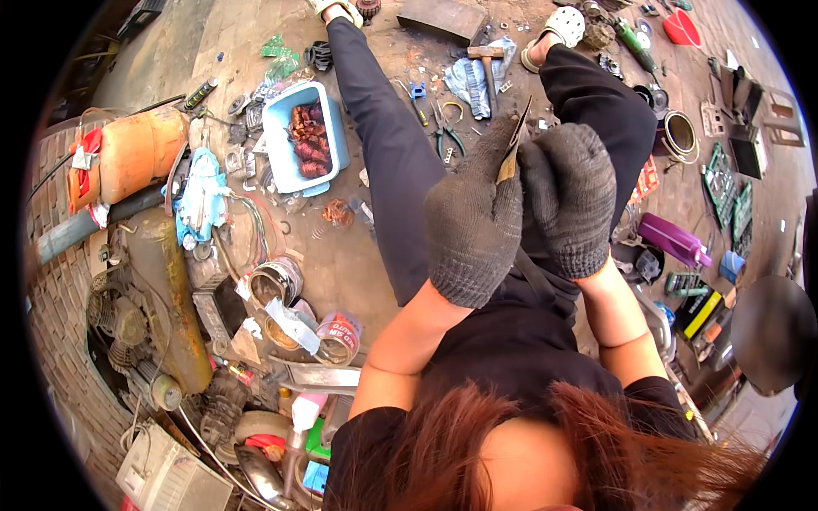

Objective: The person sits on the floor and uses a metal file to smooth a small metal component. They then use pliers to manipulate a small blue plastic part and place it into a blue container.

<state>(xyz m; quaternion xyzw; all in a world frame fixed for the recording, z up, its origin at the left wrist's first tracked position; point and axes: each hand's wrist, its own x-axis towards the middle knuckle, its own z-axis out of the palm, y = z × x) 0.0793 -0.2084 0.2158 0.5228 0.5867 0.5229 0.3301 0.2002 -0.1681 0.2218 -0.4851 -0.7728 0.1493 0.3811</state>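
Metal strip (512, 146) | clamped by left hand (474, 223), right hand (573, 198) grips | lower end hidden

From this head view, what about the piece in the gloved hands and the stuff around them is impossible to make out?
- Thin flat piece: head view; only its upper edge shows, the rest is hidden between the left hand and right hand.
- Fingertips: covered by the gloves and curled in.
- Blue tub: reddish contents too small to identify.
- Hammer: partly buried in rags.
- Lower frame: blocked by hair.
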